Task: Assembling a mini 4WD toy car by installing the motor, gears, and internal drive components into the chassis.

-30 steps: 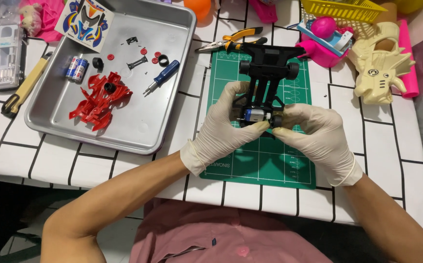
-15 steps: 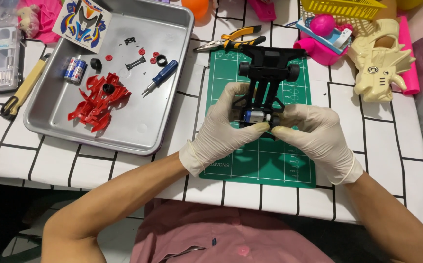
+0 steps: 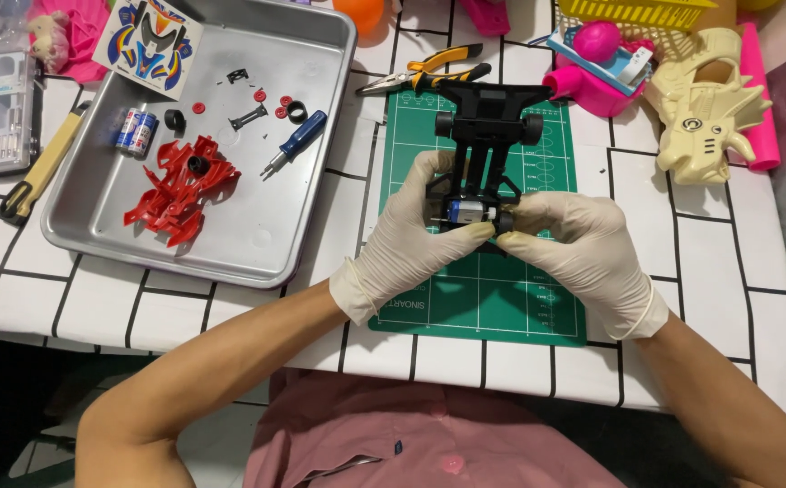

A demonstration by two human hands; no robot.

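gloved left hand [image 3: 411,230] and right hand [image 3: 574,239] meet over the green mat [image 3: 483,298], fingers of both pinching the black toy car frame [image 3: 483,149], wrists angled inward

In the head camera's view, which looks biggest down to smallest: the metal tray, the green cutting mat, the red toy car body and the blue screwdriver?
1. Metal tray
2. Green cutting mat, partly covered by the hands, so its lead over the tray can't be ruled out
3. Red toy car body
4. Blue screwdriver
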